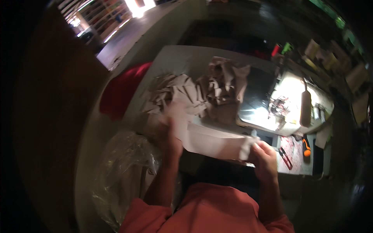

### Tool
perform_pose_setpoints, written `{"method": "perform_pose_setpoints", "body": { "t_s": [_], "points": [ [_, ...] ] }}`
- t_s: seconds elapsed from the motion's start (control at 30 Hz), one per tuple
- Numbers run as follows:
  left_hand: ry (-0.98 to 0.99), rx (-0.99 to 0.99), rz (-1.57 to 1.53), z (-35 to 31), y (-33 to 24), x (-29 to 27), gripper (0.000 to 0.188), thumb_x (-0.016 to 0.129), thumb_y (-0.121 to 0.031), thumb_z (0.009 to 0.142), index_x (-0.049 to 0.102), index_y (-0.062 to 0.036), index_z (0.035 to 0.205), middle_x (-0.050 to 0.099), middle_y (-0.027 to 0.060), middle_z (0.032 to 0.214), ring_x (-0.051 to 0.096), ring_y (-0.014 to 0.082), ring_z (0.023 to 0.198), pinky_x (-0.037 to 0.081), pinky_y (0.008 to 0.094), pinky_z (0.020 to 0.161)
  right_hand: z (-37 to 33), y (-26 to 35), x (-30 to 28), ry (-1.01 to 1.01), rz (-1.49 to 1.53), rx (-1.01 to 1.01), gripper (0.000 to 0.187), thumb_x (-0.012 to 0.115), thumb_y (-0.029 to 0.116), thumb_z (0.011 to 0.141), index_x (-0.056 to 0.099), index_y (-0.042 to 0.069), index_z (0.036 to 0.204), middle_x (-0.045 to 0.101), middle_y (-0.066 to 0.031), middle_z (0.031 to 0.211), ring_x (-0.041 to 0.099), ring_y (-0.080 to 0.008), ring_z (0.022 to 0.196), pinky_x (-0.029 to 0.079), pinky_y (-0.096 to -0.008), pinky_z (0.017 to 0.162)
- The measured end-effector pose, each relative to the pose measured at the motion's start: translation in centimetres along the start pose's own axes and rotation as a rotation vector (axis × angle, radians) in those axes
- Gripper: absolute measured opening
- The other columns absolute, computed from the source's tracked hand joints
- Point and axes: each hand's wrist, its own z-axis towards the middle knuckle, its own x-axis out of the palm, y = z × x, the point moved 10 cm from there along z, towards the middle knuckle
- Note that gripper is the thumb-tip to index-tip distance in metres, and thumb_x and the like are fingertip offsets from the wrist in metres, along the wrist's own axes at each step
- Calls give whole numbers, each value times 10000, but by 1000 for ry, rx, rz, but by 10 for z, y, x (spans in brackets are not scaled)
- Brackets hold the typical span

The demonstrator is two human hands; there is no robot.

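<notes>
Cloth strip [215, 143] sagging between hands, over front edge of table [167, 58]. Right hand [266, 159] pinching right end, fingers closed; left hand [171, 134] blurred at other end, cannot tell how firmly closed. Slack middle could crease if hands come together; left end could slip if grip weak. Strip beige, matte, limp; similar heap [178, 91] behind, crumpled.
</notes>
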Motion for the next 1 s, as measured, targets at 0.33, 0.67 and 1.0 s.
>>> {"method": "perform_pose_setpoints", "body": {
  "t_s": [0.33,0.67,1.0],
  "points": [
    [904,211,609,-87,15,168,771,576,-378,756,210,58,1275,277,207,1313,253,326,1234,213,405,994,-14,10,3,101,-76,-31,185,496,95,841,537,-40,959,580,-61,838,562,-100,741,476,-225,664],
    [924,-499,205,-49,38,176,213,586,-181,801,584,14,886,589,37,823,529,76,762,436,225,674,-23,46,8,87,-244,-183,144,517,15,813,549,-40,942,580,-40,805,546,-74,723,468,-215,667],
    [826,-226,343,-36,18,188,106,576,-107,783,590,-9,820,574,13,743,517,64,689,426,211,615,-21,44,-6,19,-205,-166,136,517,41,824,555,-39,926,590,-35,770,537,-62,704,447,-194,648]
  ]
}}
